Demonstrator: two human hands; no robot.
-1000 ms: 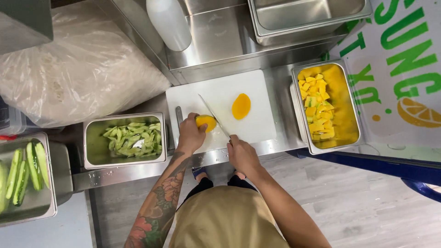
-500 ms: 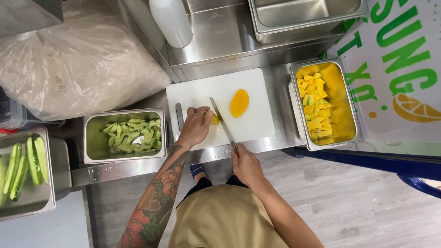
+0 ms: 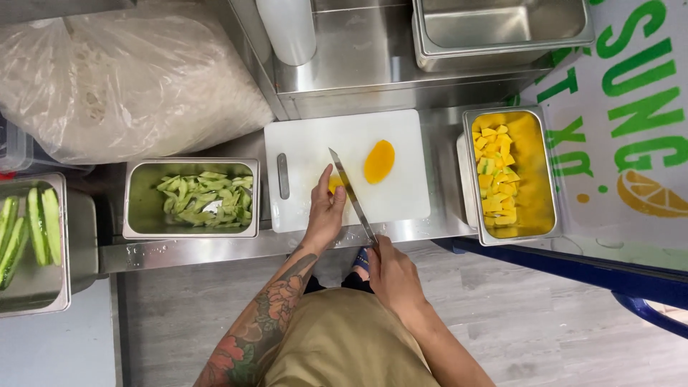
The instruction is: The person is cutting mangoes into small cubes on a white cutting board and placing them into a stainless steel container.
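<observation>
A white cutting board (image 3: 401, 193) lies on the steel counter. My left hand (image 3: 324, 212) presses down on a yellow-orange piece of mango (image 3: 335, 184), mostly hidden under the fingers. My right hand (image 3: 389, 274) grips the handle of a long knife (image 3: 351, 195), whose blade runs up across the board right beside my left hand and the fruit. A peeled mango half (image 3: 379, 161) lies flat on the board just right of the blade, untouched.
A steel pan of yellow mango chunks (image 3: 507, 173) stands right of the board. Left of it sits a pan of green peel strips (image 3: 204, 198), and farther left a pan of cucumber-like green pieces (image 3: 29, 233). A big plastic bag (image 3: 122, 79), white bottle (image 3: 288, 29) and empty pan (image 3: 502, 29) are behind.
My left hand has stayed on the mango piece while the knife blade has shifted slightly and now lies close against it. My right hand has drawn back a little toward me.
</observation>
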